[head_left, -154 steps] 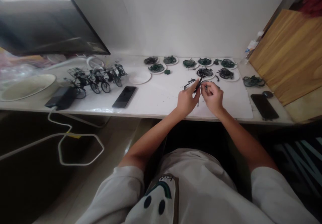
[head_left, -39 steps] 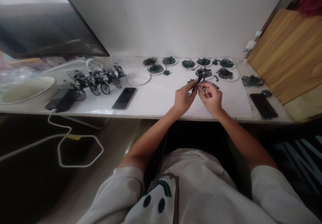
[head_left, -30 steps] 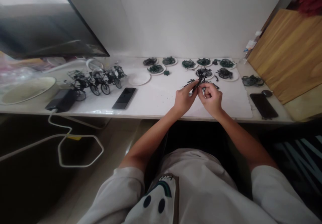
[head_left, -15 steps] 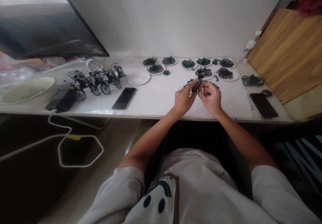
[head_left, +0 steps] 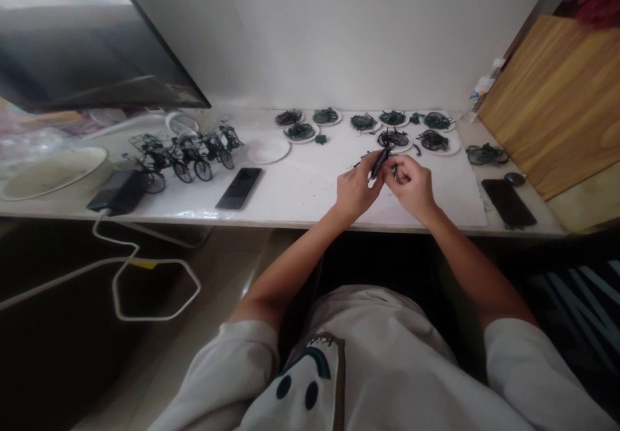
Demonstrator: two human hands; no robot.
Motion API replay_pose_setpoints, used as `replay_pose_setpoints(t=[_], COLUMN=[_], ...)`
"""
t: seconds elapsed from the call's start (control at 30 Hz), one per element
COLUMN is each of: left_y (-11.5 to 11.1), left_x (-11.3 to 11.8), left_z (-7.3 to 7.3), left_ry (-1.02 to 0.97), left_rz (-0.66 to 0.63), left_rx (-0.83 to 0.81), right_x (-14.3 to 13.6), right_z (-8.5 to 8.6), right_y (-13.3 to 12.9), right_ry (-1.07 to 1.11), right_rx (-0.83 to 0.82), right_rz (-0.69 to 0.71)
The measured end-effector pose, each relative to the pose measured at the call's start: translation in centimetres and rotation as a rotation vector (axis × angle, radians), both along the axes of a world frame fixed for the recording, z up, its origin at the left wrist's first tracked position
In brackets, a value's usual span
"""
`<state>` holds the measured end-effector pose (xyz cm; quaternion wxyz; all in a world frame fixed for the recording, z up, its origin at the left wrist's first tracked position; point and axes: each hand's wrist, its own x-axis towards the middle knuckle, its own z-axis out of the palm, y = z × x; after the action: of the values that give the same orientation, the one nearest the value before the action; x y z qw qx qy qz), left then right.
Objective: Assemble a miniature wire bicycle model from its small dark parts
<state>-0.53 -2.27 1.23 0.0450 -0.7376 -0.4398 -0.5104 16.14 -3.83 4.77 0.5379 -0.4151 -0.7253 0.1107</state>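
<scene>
Over the white sheet (head_left: 310, 192), my left hand (head_left: 356, 189) grips a small dark part (head_left: 380, 162) between thumb and fingers. My right hand (head_left: 411, 182) is pinched close beside it, its fingertips at the part's right side; whatever they hold is too small to make out. Behind my hands, small plates carry dark wheels and thin pieces, among them one plate of black parts (head_left: 393, 138) and another (head_left: 433, 141). A small green piece (head_left: 320, 139) lies by the plates. Loose black bits lie near my fingers, partly hidden.
Several assembled miniature bicycles (head_left: 186, 156) stand on the left, beside a bare white plate (head_left: 268, 151). A phone (head_left: 239, 189), a black adapter (head_left: 117, 192) and a large basin (head_left: 53, 172) are also left. Another phone (head_left: 508, 202) and a wooden board (head_left: 562, 101) are right.
My right hand has shifted slightly to the right, with its fingers still near the part. The dark part has tilted a little in my left hand.
</scene>
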Motion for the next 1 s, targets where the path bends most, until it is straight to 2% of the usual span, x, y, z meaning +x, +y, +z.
replay_pose_setpoints(t=[0.2,0.37,0.63,0.8,1.0], left_y=[-0.4,-0.3,-0.3,-0.5,-0.8], left_x=[0.0,-0.2,-0.4,-0.1,-0.1], left_z=[0.6,0.9,1.9,1.8,1.9], left_ry=[0.044,0.048,0.201,0.145,0.092], left_rz=[-0.038,-0.058,-0.143,-0.152,-0.137], left_rx=[-0.008,-0.004,-0.014,-0.009,-0.015], right_x=[1.2,1.5,1.7,1.8,2.1], right_z=[-0.1,-0.5,-1.0,-1.1,-1.3], right_y=[0.5,1.1,1.6,1.8,2.1], right_ry=[-0.27,-0.397,-0.353,-0.353,-0.381], right_rx=[0.146,0.218,0.25,0.307,0.248], right_rz=[-0.128,-0.208,-0.231,-0.263,-0.272])
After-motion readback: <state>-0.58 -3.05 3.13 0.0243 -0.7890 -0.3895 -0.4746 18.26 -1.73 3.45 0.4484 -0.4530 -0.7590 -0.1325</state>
